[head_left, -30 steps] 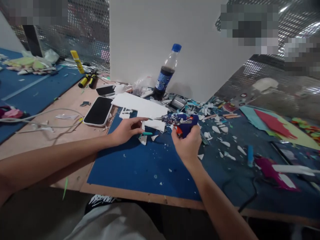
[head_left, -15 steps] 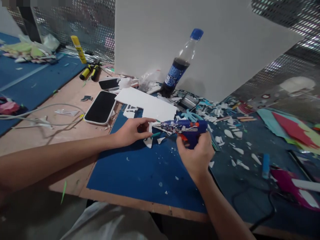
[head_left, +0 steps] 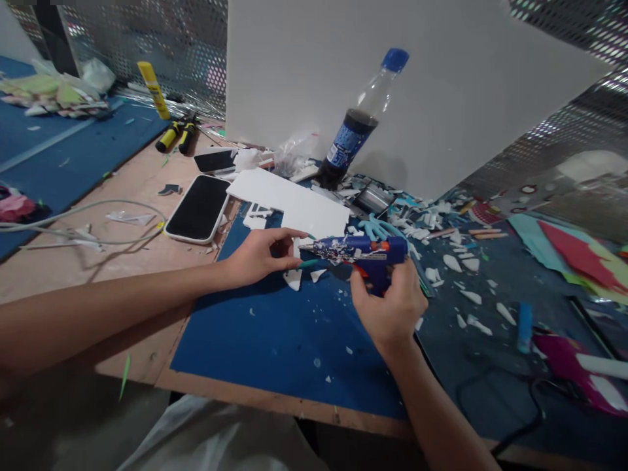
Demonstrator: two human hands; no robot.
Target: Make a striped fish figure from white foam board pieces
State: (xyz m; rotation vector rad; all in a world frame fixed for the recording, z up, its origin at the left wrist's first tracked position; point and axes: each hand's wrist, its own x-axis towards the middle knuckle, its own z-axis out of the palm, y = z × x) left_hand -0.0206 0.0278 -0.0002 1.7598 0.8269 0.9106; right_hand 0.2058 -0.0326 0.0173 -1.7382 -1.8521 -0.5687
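Observation:
My right hand (head_left: 390, 307) is wrapped round the grip of a blue glue gun (head_left: 358, 250) smeared with white glue, its nozzle pointing left. The nozzle tip meets a small white foam piece (head_left: 295, 260) with a teal stick on it. My left hand (head_left: 260, 254) pinches that foam piece on the blue mat (head_left: 275, 333), forefinger stretched over it. Just behind lies a larger white foam sheet (head_left: 294, 203).
A cola bottle (head_left: 356, 124) stands before a big white board (head_left: 417, 85). Two phones (head_left: 199, 208) lie left of the mat, with a white cable (head_left: 73, 219). White and coloured scraps (head_left: 456, 261) litter the right side; a black cord (head_left: 500, 405) runs off the front edge.
The view has swung slightly left and down. My right hand has brought the glue gun's nozzle closer to the foam piece that my left hand keeps holding.

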